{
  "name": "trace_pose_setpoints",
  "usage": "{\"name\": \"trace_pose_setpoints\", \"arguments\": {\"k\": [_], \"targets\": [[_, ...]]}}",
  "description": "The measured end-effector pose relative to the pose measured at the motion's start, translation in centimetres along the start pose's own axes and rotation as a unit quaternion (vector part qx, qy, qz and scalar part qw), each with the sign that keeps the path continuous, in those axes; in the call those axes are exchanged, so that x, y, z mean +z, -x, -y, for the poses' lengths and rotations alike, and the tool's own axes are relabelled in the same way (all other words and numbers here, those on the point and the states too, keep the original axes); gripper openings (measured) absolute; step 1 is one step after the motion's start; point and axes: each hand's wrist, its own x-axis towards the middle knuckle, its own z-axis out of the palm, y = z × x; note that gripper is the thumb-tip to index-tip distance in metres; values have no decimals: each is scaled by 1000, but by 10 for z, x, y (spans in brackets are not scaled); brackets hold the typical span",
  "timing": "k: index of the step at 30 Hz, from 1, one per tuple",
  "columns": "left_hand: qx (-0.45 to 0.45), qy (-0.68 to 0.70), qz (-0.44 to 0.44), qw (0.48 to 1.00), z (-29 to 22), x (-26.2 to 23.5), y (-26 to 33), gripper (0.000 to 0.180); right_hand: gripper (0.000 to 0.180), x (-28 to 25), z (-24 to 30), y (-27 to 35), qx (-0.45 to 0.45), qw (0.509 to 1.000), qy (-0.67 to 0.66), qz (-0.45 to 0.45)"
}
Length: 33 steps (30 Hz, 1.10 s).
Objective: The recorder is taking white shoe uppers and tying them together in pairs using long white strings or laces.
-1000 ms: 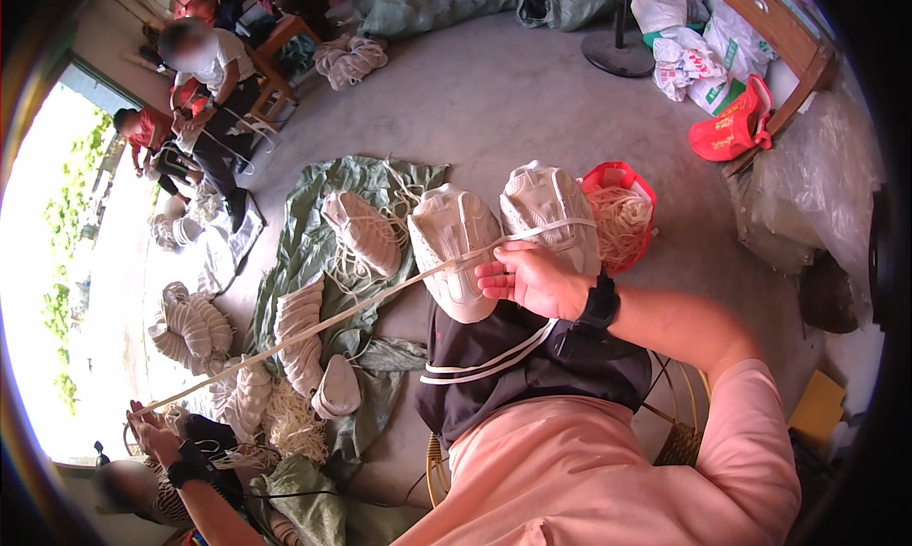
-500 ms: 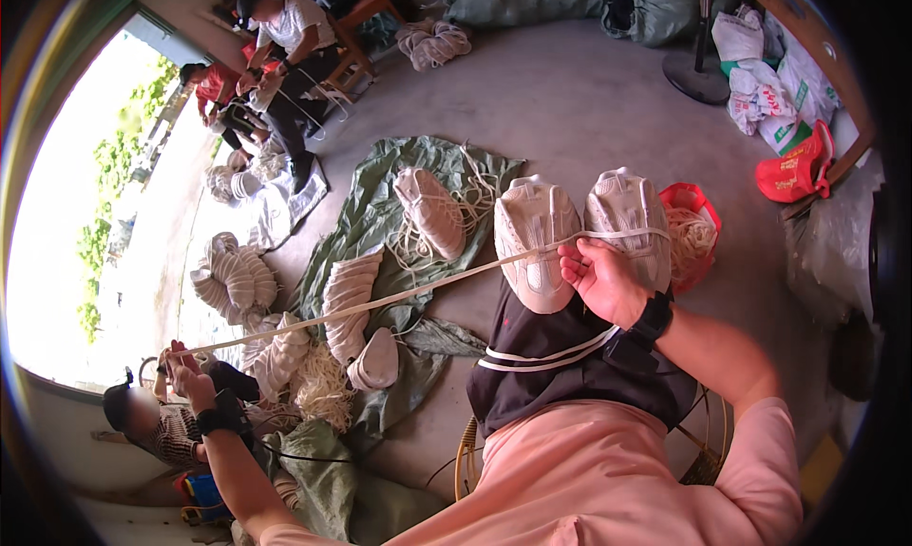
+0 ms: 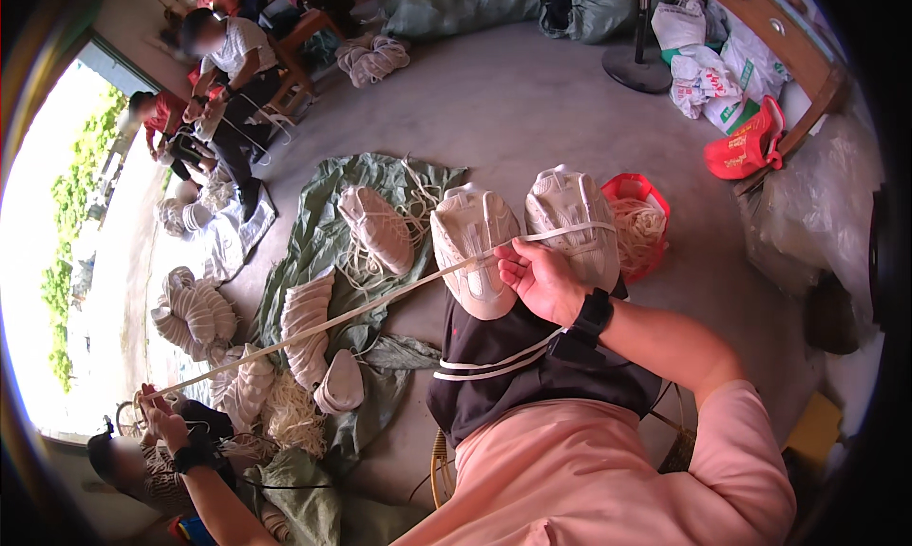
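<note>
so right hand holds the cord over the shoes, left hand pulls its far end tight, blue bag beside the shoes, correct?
Not quite: the bag beside the shoes is red, as the head view shows. Right hand holds the cord; left hand pulls its far end.

green tarp, red bag, floor fan

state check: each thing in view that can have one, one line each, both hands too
cord: pulled taut between both hands, passing over the shoes
right hand: closed on the cord at the shoes
left hand: raised at far left, grip shut on the cord's end
shoes: on the person's feet, soles away from camera
red bag: open, holding pale cords
green tarp: spread on floor, crumpled
</note>
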Motion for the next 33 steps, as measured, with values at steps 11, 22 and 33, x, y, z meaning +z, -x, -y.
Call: {"name": "trace_pose_setpoints", "arguments": {"k": [11,22,33], "targets": [[-17,-292,27,956,-38,-6,-1,57,15,-6,3,2,-32,998,-23,49],[-58,-149,-9,987,5,-36,3,63,20,-1,17,38,-86,991,82,58],[72,-92,-83,990,-15,20,9,47,21,-36,85,71,-150,988,-1,47]]}}
